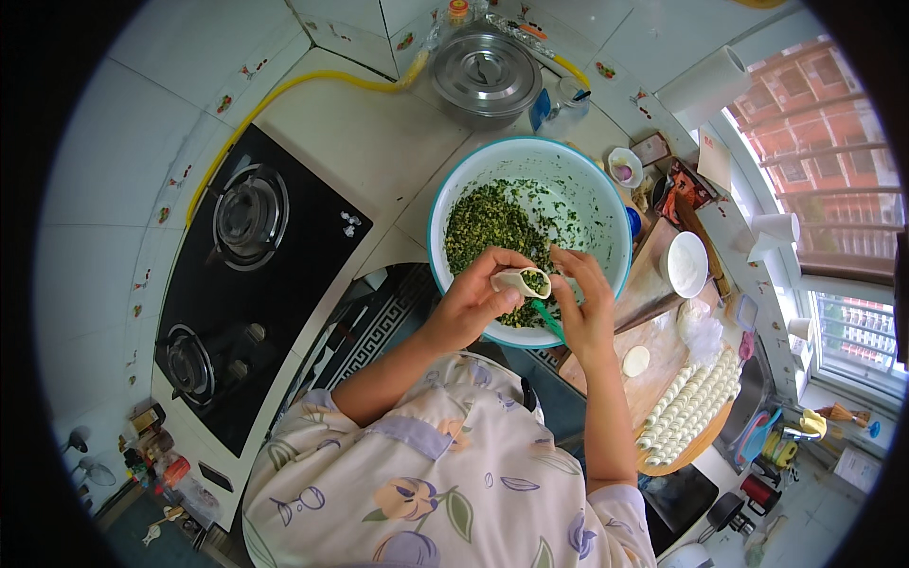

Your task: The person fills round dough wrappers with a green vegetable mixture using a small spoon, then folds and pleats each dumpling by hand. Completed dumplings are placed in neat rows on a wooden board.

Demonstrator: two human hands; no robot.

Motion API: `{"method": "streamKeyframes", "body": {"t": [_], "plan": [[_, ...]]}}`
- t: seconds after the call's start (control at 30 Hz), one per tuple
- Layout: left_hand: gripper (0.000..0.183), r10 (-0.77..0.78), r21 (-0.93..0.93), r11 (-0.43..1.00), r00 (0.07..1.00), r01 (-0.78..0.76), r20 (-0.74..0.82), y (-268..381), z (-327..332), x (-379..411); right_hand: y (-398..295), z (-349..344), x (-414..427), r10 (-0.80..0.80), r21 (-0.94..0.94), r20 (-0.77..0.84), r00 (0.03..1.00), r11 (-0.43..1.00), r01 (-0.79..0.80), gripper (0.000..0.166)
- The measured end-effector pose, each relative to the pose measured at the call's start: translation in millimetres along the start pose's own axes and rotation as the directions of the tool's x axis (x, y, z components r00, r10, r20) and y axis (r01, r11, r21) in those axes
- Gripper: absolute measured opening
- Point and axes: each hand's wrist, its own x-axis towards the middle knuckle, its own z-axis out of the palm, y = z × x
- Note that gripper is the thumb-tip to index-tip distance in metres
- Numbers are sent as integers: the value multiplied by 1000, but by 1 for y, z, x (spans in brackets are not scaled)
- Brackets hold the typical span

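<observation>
My left hand point(474, 302) holds a folded dough wrapper point(505, 282) with its mouth facing right. Chopped green filling point(532, 282) shows inside the wrapper. Close by its right edge is my right hand point(584, 302), fingers apart and bent; whether a fingertip touches the dough is unclear. Both hands are over a large white basin point(600, 206) with a blue rim. More chopped green filling point(490, 220) covers the basin's left side. A green utensil handle point(548, 321) slants across the near rim, partly behind my right hand.
At right, a wooden board point(632, 334) holds one round wrapper point(635, 361); rows of dumplings point(689, 405) lie on a round board point(699, 444). A bowl of white powder point(685, 264) stands above. A gas hob point(284, 234) is left, a lidded steel pot point(486, 78) behind the basin.
</observation>
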Motion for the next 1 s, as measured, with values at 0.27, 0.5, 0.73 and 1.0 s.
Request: {"method": "streamKeyframes", "body": {"t": [0.27, 0.5, 0.73, 1.0], "plan": [[29, 33, 25, 999, 999, -34, 28, 6, 4, -3, -44, -6, -4, -187, 50, -51, 981, 981, 189, 41], [28, 51, 46, 998, 998, -53, 44, 3, 7, -4, -42, -1, -11, -97, 148, -127, 987, 982, 115, 27], [27, 68, 11, 998, 997, -68, 40, 3, 11, -5, -44, -1, -13, -30, 193, -140, 990, 979, 57, 23], [27, 101, 43, 994, 993, -104, 57, 2, 11, -3, -44, -2, -12, -57, 141, -165, 985, 987, 81, 19]]}}
